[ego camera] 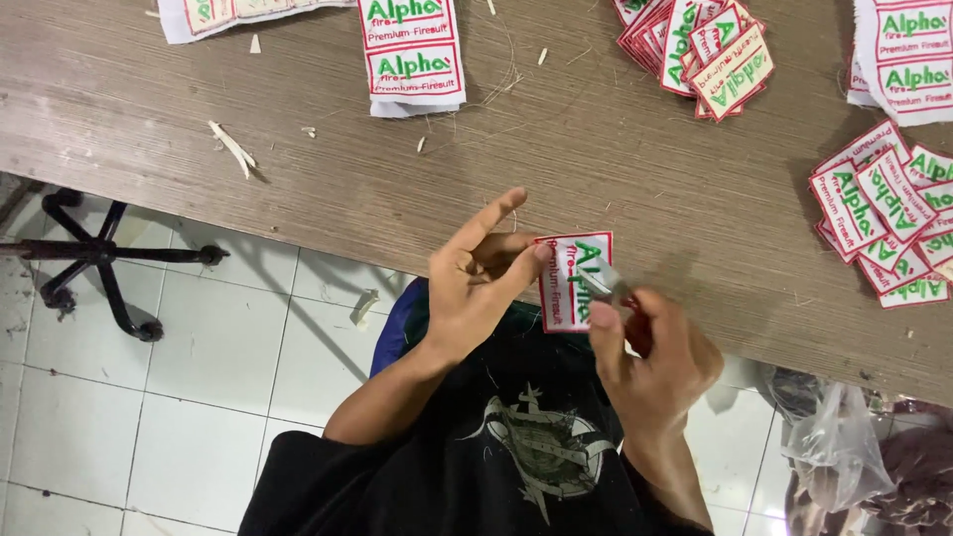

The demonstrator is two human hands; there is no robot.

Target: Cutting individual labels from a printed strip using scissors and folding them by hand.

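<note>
Hands meet at the worktop's (615,169) near edge: the left hand (476,283) pinches an embroidered patch (574,280), the right hand (650,347) grips small snips (604,285) against it. A slip could nick the red border stitching.

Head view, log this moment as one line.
left hand: holds white red-bordered embroidered patch | right hand: small metal snips at patch | surface: brown wooden table

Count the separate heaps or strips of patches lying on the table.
5: strip top left, strip top centre, heap top right-centre, strip far right corner, heap right edge. Overlapped patches may hide.
</note>
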